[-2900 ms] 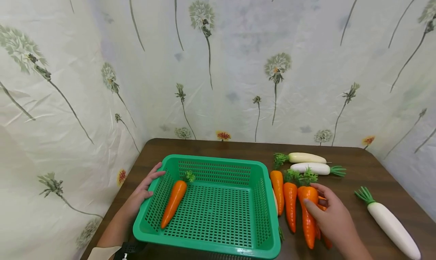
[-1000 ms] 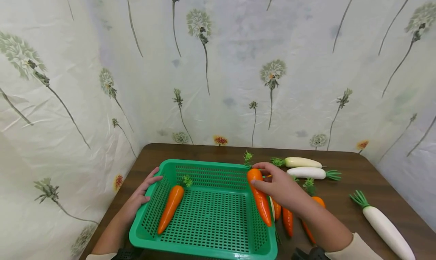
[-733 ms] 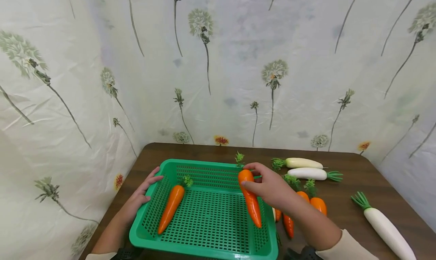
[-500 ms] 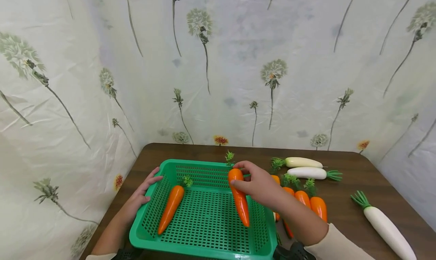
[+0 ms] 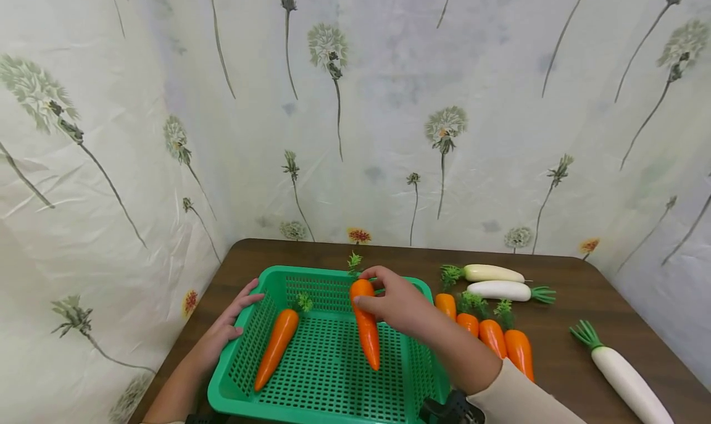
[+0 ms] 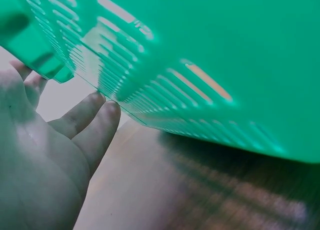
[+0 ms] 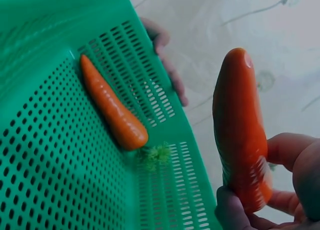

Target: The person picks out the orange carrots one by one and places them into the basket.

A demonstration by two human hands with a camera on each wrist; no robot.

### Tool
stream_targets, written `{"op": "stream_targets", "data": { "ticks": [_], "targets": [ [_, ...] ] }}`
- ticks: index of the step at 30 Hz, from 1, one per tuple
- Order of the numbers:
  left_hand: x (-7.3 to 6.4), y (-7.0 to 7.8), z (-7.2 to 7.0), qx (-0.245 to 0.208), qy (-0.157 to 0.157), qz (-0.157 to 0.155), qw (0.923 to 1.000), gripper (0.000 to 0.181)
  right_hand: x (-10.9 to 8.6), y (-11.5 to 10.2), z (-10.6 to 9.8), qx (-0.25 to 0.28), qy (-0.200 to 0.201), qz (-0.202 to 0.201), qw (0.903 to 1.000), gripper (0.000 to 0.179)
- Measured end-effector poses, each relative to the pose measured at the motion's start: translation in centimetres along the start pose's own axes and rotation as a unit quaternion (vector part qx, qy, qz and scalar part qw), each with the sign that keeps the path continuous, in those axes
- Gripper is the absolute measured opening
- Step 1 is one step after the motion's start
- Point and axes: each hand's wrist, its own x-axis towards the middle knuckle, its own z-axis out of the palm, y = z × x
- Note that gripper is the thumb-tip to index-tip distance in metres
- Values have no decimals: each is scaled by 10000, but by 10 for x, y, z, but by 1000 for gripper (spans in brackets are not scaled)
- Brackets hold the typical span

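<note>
My right hand (image 5: 397,300) grips an orange carrot (image 5: 366,328) near its leafy top, tip pointing down over the green plastic basket (image 5: 415,285). In the right wrist view, the thumb and fingers hold the thick end of this carrot (image 7: 239,125). A second carrot (image 5: 276,350) lies inside the basket along its left wall. My left hand (image 5: 224,325) holds the basket's left rim, with some fingers over the edge. Two of its fingers (image 6: 95,122) reach the basket's slotted outer wall in the left wrist view.
Several carrots (image 5: 519,353) lie in a row right of the basket, partly hidden by my right forearm. Behind them lie two white radishes (image 5: 497,290), and a larger one (image 5: 630,378) lies far right. A flower-patterned sheet (image 5: 389,134) hangs behind the dark wooden table (image 5: 561,325).
My right hand has taken a carrot from the row on the right, lifted it and carried it left over the basket. The left hand has stayed on the rim.
</note>
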Motion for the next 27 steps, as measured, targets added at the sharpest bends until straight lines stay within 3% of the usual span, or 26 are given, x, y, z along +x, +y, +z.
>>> {"op": "stream_targets", "data": {
  "ticks": [17, 27],
  "targets": [
    [1, 0, 0, -36, 1, -18, 10000, 64, 22, -6, 24, 222, -415, -72, 9989, 50],
    [0, 0, -1, -22, -3, -21, 10000, 63, 26, -15, 40, -198, -326, -137, 9992, 50]
  ]
}}
